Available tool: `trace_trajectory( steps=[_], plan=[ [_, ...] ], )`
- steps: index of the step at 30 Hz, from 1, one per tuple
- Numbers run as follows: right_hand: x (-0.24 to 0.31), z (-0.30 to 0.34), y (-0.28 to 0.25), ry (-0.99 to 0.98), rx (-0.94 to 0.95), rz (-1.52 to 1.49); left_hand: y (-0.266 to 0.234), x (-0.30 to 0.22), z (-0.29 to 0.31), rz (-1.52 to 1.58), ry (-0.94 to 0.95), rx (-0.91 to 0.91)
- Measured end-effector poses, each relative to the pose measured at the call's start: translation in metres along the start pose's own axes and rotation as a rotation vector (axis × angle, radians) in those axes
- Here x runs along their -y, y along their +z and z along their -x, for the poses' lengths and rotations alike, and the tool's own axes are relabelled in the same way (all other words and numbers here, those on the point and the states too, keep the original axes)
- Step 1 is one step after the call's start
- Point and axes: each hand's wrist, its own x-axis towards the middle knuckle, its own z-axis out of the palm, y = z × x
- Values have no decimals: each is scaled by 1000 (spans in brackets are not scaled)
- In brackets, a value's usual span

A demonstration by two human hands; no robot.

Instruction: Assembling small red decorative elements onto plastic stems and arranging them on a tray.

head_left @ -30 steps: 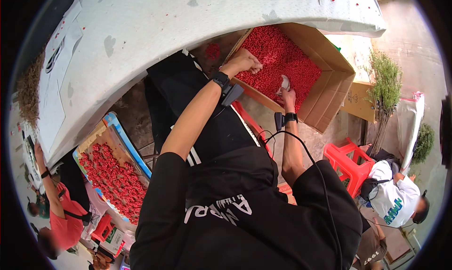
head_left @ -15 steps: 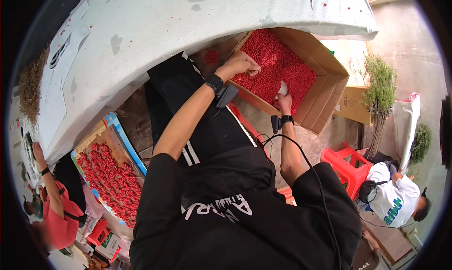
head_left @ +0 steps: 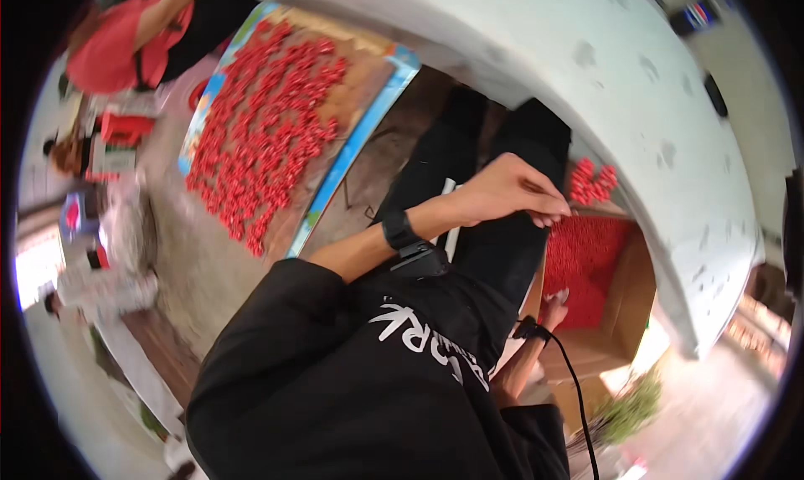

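Observation:
My left hand (head_left: 512, 191) is closed in a pinch over my black-trousered knee. A sprig of red berries (head_left: 593, 183) shows just beyond its fingertips, apparently held by its thin stem. Beside my leg stands a cardboard box (head_left: 630, 281) holding a mass of loose red berries (head_left: 589, 258). Low in the box, at its near side, is my right hand (head_left: 555, 307). Its fingers are small and smeared by motion, so whether they hold anything does not show.
A blue-edged board (head_left: 356, 162) covered with red berry sprigs (head_left: 260, 128) lies to my left. The patterned white tabletop (head_left: 611, 69) curves above the box. A person in a red top (head_left: 126, 44) is at the far left. Green branches (head_left: 628, 409) stand beyond the box.
The view has swung left, bringing the board of sprigs closer to the middle. My left hand has left the box and now pinches a sprig. The white thing in my right hand no longer shows clearly.

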Motion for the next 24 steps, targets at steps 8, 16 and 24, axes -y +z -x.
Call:
trace_trajectory(
  steps=[8,16,24],
  plan=[
    [-4,-16,21,-135,-17,854,-123,44,120,345,193,-790],
    [50,23,18,-50,-17,807,-163,81,142,735,409,-1097],
    [92,24,-27,-46,-127,952,-182,102,143,1125,533,-1157]
  ],
)
